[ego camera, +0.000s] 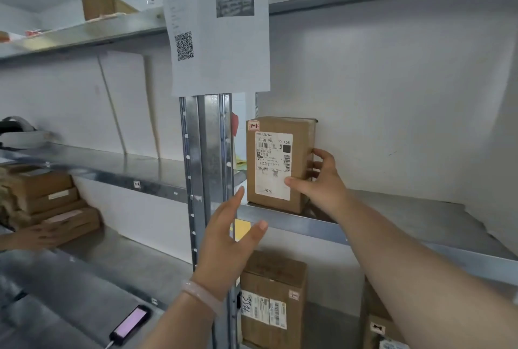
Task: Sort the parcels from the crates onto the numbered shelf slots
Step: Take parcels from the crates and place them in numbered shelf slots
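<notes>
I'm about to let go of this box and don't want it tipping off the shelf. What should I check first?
1. Parcel stands upright with its base on the shelf: ok.
2. Distance from the front edge: the parcel sits right at it: not ok.
3. Right hand holds the parcel, thumb on the front, fingers round the right side: ok.
4. Left hand is open, free to steady it and not touching it: ok.
5. Label faces outward: ok.
6. Slot number: the yellow tag on the shelf edge is partly hidden and unreadable: cannot tell.
</notes>
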Demonstrator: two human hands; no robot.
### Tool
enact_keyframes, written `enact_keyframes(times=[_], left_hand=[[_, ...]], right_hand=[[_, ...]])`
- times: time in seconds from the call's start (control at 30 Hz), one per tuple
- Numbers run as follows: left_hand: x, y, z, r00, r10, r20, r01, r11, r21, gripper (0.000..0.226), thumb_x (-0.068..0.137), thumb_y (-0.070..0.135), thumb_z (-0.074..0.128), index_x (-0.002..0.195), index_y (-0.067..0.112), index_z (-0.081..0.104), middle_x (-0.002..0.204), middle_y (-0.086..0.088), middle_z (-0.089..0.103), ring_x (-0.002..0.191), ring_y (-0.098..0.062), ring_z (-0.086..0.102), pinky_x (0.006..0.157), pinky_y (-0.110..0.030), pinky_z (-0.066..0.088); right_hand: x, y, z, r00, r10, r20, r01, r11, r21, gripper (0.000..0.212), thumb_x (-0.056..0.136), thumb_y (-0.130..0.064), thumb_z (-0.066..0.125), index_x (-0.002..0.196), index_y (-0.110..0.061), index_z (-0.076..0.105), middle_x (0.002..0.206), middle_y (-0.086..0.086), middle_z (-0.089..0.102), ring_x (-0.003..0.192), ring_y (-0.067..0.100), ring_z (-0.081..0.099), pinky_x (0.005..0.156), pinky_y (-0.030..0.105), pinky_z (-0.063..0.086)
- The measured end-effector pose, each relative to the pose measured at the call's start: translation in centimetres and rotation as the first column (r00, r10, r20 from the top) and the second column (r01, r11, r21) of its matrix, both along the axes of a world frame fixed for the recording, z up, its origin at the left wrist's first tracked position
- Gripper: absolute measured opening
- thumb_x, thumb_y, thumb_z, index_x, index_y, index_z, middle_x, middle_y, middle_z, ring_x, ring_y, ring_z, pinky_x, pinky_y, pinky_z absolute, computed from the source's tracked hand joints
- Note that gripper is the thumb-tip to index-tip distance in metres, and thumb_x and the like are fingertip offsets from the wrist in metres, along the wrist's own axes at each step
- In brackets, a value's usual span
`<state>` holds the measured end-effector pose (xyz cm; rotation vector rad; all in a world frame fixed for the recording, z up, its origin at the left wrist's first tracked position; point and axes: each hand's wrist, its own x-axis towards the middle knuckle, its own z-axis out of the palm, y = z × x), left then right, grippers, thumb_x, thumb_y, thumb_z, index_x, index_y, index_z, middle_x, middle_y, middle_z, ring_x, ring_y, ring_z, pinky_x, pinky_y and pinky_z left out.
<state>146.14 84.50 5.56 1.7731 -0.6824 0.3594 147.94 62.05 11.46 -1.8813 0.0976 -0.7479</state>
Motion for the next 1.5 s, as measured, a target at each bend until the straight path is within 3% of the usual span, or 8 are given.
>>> enact_keyframes(times=[0.13, 0.3, 0.57, 0.77, 0.87, 0.97, 1.13, 1.5], left_hand=[[0.5, 0.2, -0.7, 0.999, -0.005, 0.042, 0.002, 0.997, 0.075, 0.072, 0.070, 0.074, 0.052, 0.136, 0.066, 0.026, 0.142, 0.039, 0.027, 0.136, 0.003, 0.023, 0.108, -0.024, 0.027], [-0.1, -1.7, -1.5, 0.993, -0.024, 0.116, 0.010, 0.992, 0.123, 0.066, 0.076, 0.075, 0.050, 0.136, 0.070, 0.021, 0.140, 0.042, 0.023, 0.133, 0.017, 0.017, 0.108, -0.018, 0.019], [-6.0, -11.8, -2.7, 0.895, -0.113, 0.432, -0.040, 0.943, 0.329, 0.068, 0.086, 0.069, 0.042, 0.148, 0.044, 0.032, 0.154, 0.005, 0.041, 0.140, -0.020, 0.033, 0.112, -0.040, 0.029], [-16.1, -20.6, -4.1, 0.749, -0.363, 0.555, 0.109, 0.893, 0.437, 0.067, 0.087, 0.064, 0.044, 0.146, 0.034, 0.039, 0.146, -0.003, 0.051, 0.133, -0.028, 0.046, 0.110, -0.043, 0.033], [-22.7, -24.7, -5.3, 0.667, -0.500, 0.553, 0.214, 0.839, 0.500, 0.065, 0.087, 0.058, 0.050, 0.145, 0.032, 0.041, 0.146, -0.003, 0.051, 0.133, -0.029, 0.049, 0.110, -0.048, 0.037], [-29.9, -29.0, -5.8, 0.593, -0.609, 0.527, 0.327, 0.780, 0.533, 0.064, 0.088, 0.058, 0.049, 0.146, 0.030, 0.044, 0.146, -0.003, 0.052, 0.134, -0.027, 0.049, 0.110, -0.050, 0.041], [-42.7, -35.7, -5.6, 0.477, -0.711, 0.517, 0.439, 0.702, 0.561, 0.068, 0.085, 0.057, 0.049, 0.144, 0.025, 0.048, 0.139, -0.006, 0.057, 0.126, -0.029, 0.055, 0.105, -0.047, 0.045], [-67.0, -46.9, -8.4, 0.245, -0.864, 0.440, 0.632, 0.486, 0.604, 0.074, 0.084, 0.059, 0.053, 0.150, 0.027, 0.040, 0.149, -0.003, 0.048, 0.137, -0.028, 0.045, 0.108, -0.052, 0.040]], right_hand=[[-0.4, 0.5, 0.2, 0.999, 0.013, -0.035, -0.013, 1.000, -0.011, 0.096, 0.073, -0.024, 0.087, 0.146, -0.030, 0.025, 0.139, 0.002, 0.049, 0.111, 0.009, 0.055, 0.078, 0.015, 0.044], [-5.4, 0.5, 0.0, 0.998, 0.004, -0.056, -0.010, 0.995, -0.100, 0.099, 0.069, -0.051, 0.082, 0.151, -0.042, 0.026, 0.158, -0.008, 0.031, 0.143, 0.010, 0.031, 0.115, 0.043, 0.035], [-22.8, -5.3, -6.1, 0.946, -0.323, -0.033, 0.251, 0.790, -0.560, 0.076, 0.069, -0.074, 0.057, 0.137, -0.066, 0.025, 0.147, -0.044, 0.019, 0.136, -0.021, 0.017, 0.107, 0.004, 0.016], [-37.1, -10.4, -9.8, 0.736, -0.666, -0.124, 0.408, 0.582, -0.704, 0.089, 0.065, -0.090, 0.038, 0.144, -0.057, 0.014, 0.159, -0.024, 0.013, 0.148, 0.004, 0.014, 0.121, 0.044, 0.023], [-44.6, -12.4, -10.2, 0.662, -0.738, -0.134, 0.443, 0.529, -0.724, 0.091, 0.068, -0.077, 0.055, 0.149, -0.044, 0.028, 0.157, -0.017, 0.024, 0.148, 0.012, 0.023, 0.117, 0.051, 0.030], [-52.6, -14.5, -11.0, 0.572, -0.803, -0.169, 0.437, 0.472, -0.766, 0.094, 0.068, -0.073, 0.058, 0.151, -0.039, 0.029, 0.159, -0.014, 0.024, 0.148, 0.013, 0.021, 0.120, 0.046, 0.024], [-66.1, -17.3, -12.1, 0.390, -0.893, -0.223, 0.432, 0.391, -0.813, 0.093, 0.075, -0.080, 0.051, 0.142, -0.059, -0.009, 0.158, -0.027, -0.007, 0.149, 0.000, -0.008, 0.117, 0.024, -0.013], [-89.5, -19.3, -13.7, 0.024, -0.966, -0.257, 0.584, 0.222, -0.781, 0.094, 0.076, -0.075, 0.055, 0.153, -0.047, 0.010, 0.164, -0.013, 0.009, 0.151, 0.008, -0.003, 0.124, 0.039, 0.005]])
